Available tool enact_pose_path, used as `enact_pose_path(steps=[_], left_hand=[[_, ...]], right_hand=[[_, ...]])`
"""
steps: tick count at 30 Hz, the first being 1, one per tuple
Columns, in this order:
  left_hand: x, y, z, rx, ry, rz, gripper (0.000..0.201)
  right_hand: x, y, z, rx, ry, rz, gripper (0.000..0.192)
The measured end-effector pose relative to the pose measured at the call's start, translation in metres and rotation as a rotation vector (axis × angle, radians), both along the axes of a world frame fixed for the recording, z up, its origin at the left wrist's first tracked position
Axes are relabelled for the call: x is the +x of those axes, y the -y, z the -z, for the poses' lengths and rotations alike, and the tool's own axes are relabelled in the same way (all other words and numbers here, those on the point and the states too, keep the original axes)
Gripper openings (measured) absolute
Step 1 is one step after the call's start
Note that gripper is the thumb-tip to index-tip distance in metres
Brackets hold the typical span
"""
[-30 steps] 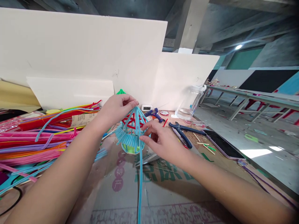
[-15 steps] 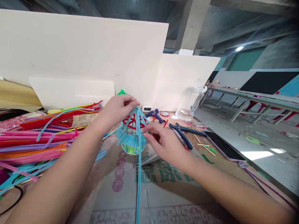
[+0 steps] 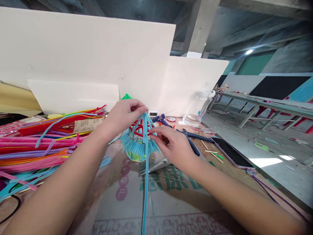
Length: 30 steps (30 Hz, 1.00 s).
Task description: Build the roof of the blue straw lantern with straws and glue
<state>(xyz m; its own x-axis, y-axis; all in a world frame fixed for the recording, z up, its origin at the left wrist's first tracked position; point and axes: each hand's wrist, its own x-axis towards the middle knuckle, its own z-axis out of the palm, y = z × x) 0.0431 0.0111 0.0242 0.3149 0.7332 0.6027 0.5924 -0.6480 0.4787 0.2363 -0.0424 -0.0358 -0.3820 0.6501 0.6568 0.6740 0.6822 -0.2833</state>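
A small pavilion-like model (image 3: 139, 140) of light blue pipe cleaners over a red frame stands on a cardboard sheet (image 3: 166, 199). My left hand (image 3: 124, 114) pinches the blue strands together at the model's peak. My right hand (image 3: 172, 145) rests against the model's right side, fingertips touching a blue strand on the roof slope. One long blue pipe cleaner (image 3: 145, 192) hangs from the peak down over the front toward me.
A big heap of coloured pipe cleaners (image 3: 44, 143) lies at the left. Behind the model are a blue glue gun (image 3: 161, 119), blue pliers (image 3: 193, 142), a clear plastic jar (image 3: 199, 106) and a phone (image 3: 230, 151). White foam boards (image 3: 97, 58) wall off the back.
My right hand has shifted slightly up and left along the model's right side, fingertips now higher on the roof. My left hand stays pinched at the peak.
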Motion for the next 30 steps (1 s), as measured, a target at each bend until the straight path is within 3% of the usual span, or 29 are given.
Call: enact_pose_path(steps=[15, 20, 25, 30], left_hand=[[0.006, 0.005, -0.002, 0.066, -0.042, 0.026, 0.031], [0.003, -0.007, 0.007, -0.026, 0.06, 0.036, 0.032], [-0.009, -0.02, 0.008, -0.143, 0.147, 0.103, 0.04], [-0.019, -0.003, -0.005, -0.065, 0.004, -0.045, 0.041]], right_hand=[[0.0, 0.0, -0.001, 0.111, 0.026, -0.091, 0.014], [0.013, -0.013, -0.008, 0.093, -0.127, -0.002, 0.015], [0.038, -0.057, 0.014, 0.041, -0.279, 0.106, 0.019], [0.048, -0.084, 0.042, -0.132, -0.311, 0.048, 0.027]])
